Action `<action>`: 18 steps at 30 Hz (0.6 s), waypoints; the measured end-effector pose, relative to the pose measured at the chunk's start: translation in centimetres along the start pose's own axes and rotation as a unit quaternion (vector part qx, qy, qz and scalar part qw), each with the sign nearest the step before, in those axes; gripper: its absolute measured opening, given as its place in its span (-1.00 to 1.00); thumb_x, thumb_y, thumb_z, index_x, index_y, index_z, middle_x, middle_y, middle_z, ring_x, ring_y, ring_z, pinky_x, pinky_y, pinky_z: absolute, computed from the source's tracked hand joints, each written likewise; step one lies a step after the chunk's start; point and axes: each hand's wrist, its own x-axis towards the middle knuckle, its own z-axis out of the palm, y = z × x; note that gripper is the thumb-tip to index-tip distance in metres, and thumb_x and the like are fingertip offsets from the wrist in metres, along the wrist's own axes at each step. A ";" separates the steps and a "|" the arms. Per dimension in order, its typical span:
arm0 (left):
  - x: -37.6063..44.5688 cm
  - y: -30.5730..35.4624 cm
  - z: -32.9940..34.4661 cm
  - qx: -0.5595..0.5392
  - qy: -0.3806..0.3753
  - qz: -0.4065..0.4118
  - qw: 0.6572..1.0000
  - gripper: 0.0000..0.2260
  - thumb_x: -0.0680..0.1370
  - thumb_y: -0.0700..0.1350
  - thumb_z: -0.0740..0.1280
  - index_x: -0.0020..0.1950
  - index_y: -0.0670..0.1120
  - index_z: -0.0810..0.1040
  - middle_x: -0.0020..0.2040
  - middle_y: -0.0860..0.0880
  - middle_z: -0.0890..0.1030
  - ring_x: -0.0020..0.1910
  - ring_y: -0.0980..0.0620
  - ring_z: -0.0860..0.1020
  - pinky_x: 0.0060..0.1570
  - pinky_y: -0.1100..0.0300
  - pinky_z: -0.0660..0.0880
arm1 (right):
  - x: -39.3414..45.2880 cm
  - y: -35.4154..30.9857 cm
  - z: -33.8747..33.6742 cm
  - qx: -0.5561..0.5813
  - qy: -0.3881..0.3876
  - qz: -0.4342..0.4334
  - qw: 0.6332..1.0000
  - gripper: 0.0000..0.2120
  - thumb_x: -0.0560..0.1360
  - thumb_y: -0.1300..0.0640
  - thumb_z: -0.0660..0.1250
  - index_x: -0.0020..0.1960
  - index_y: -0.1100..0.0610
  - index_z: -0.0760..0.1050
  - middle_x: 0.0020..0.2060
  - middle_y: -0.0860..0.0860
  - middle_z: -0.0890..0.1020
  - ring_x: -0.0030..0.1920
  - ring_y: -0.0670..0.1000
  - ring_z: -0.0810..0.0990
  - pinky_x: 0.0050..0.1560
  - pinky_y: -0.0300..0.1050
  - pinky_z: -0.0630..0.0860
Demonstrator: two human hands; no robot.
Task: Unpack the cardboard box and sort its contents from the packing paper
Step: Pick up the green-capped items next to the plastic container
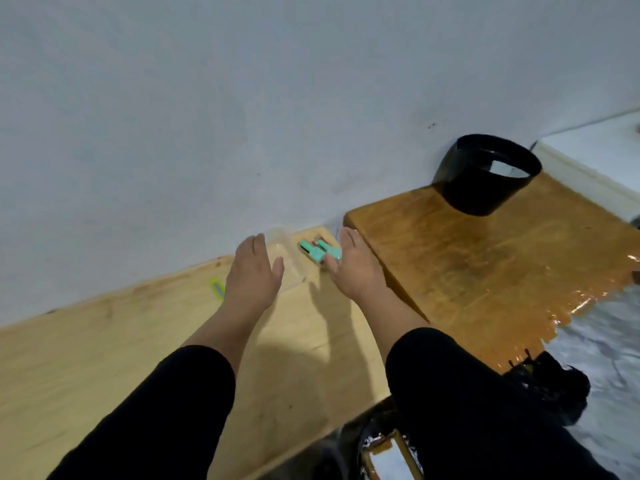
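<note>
Green items lie just left of right hand, long axes slanting far-left; both hands open, left hand farther off

Too blurred to identify: green items beside clear container. Partly hidden behind left forearm: yellow-green strip. Cut off at bottom edge: framed object.

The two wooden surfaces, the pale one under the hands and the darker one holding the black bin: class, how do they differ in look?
The pale wooden surface is light yellow and matte; the darker wooden surface is orange-brown and glossy, with glare near its right edge. The darker one carries the black bin; the pale one carries a clear plastic tray and mint-green items. Both run along the white wall.
</note>
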 end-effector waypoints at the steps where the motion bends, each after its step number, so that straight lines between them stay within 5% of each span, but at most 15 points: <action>1: 0.1 -0.8 0.6 -0.023 -0.019 -0.033 0.999 -0.48 0.58 -0.02 0.17 0.44 -0.26 0.17 0.41 -0.25 0.28 0.43 -0.17 0.21 0.38 0.02 0.19 | 0.6 0.1 1.0 0.004 -0.012 0.002 1.000 -0.43 0.59 0.00 0.13 0.49 0.17 0.03 0.48 0.09 0.16 0.46 0.08 0.19 0.37 -0.05 0.27; 5: 0.5 -3.9 3.9 -0.070 -0.024 -0.087 0.993 -0.42 0.56 0.04 0.20 0.45 -0.27 0.16 0.42 -0.28 0.28 0.41 -0.20 0.25 0.38 -0.01 0.21 | 3.9 1.5 4.8 0.004 -0.057 0.011 0.998 -0.39 0.58 -0.01 0.14 0.51 0.18 -0.01 0.49 0.12 0.13 0.48 0.08 0.15 0.45 -0.05 0.15; 10: 0.9 -5.5 7.6 -0.112 -0.056 -0.145 0.982 -0.32 0.51 0.01 0.32 0.48 -0.24 0.08 0.47 -0.22 0.20 0.46 -0.11 0.17 0.40 0.13 0.10 | 8.2 3.8 8.9 0.029 -0.074 0.055 0.995 -0.35 0.53 -0.03 0.23 0.51 0.12 0.03 0.47 0.09 0.20 0.42 0.09 0.28 0.36 -0.01 0.32; 18: 1.2 -6.5 11.1 -0.145 -0.077 -0.165 0.973 -0.14 0.43 0.10 0.39 0.51 -0.17 -0.05 0.52 -0.16 0.12 0.48 -0.07 0.13 0.41 0.17 0.07 | 11.7 6.4 13.6 0.038 -0.075 0.066 0.994 -0.22 0.47 -0.07 0.33 0.51 0.13 -0.01 0.42 0.10 0.22 0.41 0.10 0.23 0.40 0.10 0.29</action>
